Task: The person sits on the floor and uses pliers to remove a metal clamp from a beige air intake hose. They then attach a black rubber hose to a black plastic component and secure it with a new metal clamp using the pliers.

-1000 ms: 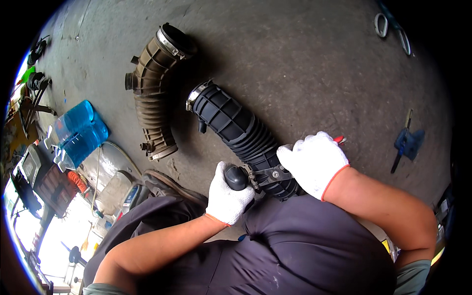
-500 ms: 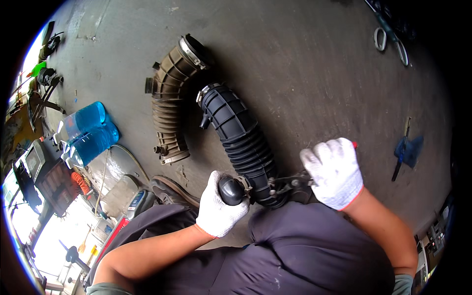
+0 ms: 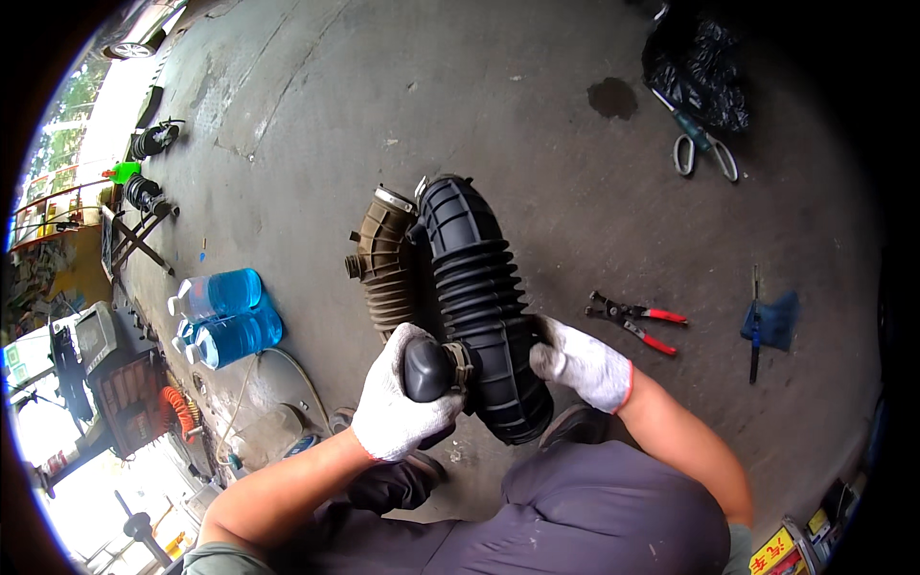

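Observation:
A black ribbed air intake hose [image 3: 479, 287] is held up in front of my knees by both hands. My left hand [image 3: 391, 402], in a white glove, wraps round a smooth black rounded piece [image 3: 427, 371] at the hose's lower left side. A metal clamp [image 3: 463, 364] sits where that piece meets the hose. On the right side of the hose, my gloved right hand [image 3: 583, 367] grips it, fingertips partly hidden. Pliers with red handles [image 3: 634, 321] lie spread on the floor to the right. Behind the black hose lies a dusty brown intake hose [image 3: 386, 278], partly covered.
Blue-filled bottles [image 3: 230, 321] lie at left, near a thin hose [image 3: 307, 379]. Scissors [image 3: 704, 144] and a black plastic bag [image 3: 704, 67] are at far right. A blue-handled tool [image 3: 756, 331] rests on a blue cloth [image 3: 781, 321]. My shoe [image 3: 575, 424] is below the hose.
The pliers have left my right hand and now lie on the floor. That hand has moved left onto the black hose. The hose has been lifted and now overlaps the brown one.

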Action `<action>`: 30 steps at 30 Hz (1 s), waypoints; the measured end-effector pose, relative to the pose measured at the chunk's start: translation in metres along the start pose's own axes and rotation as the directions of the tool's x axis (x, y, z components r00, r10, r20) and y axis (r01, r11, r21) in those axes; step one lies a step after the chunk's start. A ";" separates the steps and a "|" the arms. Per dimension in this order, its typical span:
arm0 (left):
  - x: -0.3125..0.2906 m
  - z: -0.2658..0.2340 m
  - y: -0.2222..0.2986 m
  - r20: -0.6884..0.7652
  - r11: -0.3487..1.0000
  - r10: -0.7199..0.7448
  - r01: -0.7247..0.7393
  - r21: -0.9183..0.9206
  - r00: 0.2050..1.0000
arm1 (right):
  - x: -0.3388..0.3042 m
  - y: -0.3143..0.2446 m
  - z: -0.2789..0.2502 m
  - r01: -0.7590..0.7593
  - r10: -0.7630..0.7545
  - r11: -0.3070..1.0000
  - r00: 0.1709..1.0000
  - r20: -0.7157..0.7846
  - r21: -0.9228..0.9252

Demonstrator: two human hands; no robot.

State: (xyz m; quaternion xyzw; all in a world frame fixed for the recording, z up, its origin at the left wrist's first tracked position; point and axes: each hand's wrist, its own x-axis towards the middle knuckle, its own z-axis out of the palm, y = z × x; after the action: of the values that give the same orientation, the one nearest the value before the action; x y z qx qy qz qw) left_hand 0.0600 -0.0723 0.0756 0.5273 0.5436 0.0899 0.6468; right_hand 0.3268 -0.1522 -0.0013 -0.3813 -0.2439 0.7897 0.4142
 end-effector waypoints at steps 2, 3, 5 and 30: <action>0.002 -0.006 0.010 0.085 0.975 0.146 -0.158 0.155 0.986 | 0.006 -0.002 0.002 -0.011 0.011 1.000 0.999 0.047 0.000; 0.005 -0.008 0.017 0.134 0.944 0.214 -0.240 0.225 0.968 | 0.004 0.001 0.007 0.052 -0.052 0.999 0.998 0.031 0.010; 0.013 -0.014 0.034 0.189 0.936 0.232 -0.271 0.222 0.954 | 0.005 -0.001 0.018 0.175 -0.176 0.984 0.984 0.026 0.036; 0.024 0.021 0.033 0.128 0.927 0.051 0.001 -0.375 0.990 | -0.027 -0.039 0.044 0.156 -0.556 0.705 0.727 -0.402 -0.692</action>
State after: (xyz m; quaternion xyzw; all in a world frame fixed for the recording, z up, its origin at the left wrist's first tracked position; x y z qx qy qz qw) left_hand 0.1017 -0.0539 0.0837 0.4062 0.4644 0.1642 0.7696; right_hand 0.3201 -0.1566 0.0628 -0.6594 -0.4196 0.4064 0.4732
